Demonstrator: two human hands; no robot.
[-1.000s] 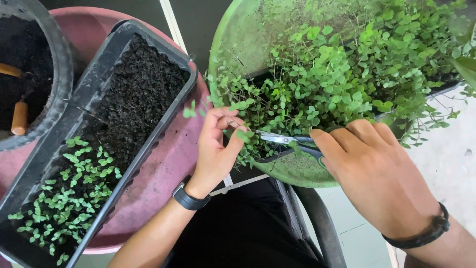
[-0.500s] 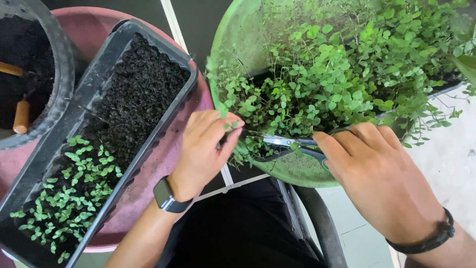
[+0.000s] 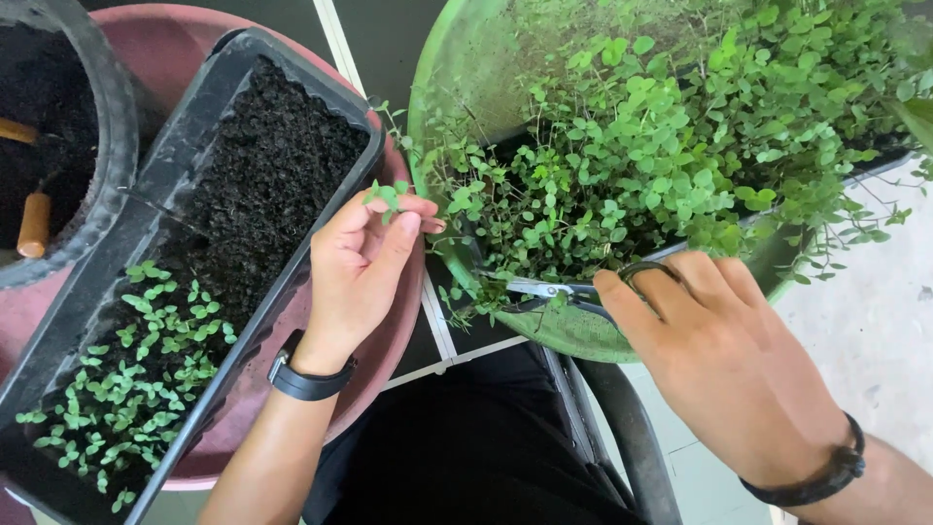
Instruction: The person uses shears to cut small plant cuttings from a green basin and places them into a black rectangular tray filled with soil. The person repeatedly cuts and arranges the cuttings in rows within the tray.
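My left hand [image 3: 362, 267] pinches a small green cutting [image 3: 387, 193] between fingers and thumb, above the right rim of a long black planter tray [image 3: 170, 165]. That tray holds dark soil and a patch of small green sprouts [image 3: 131, 374] at its near end. My right hand [image 3: 724, 355] grips a pair of scissors [image 3: 544, 289], blades pointing left under a dense small-leaved green plant [image 3: 661, 146]. The plant grows over a round green basin [image 3: 573, 335].
A pink round basin [image 3: 364, 365] lies under the black tray. A black pot of soil with wooden-handled tools [image 3: 34, 224] stands at the far left. A dark chair frame [image 3: 622, 437] and my dark-clothed lap are below. Pale floor lies at the right.
My left hand has drawn away from the plant to the left, carrying a cut sprig toward the black tray. The right hand with the scissors has shifted slightly left.
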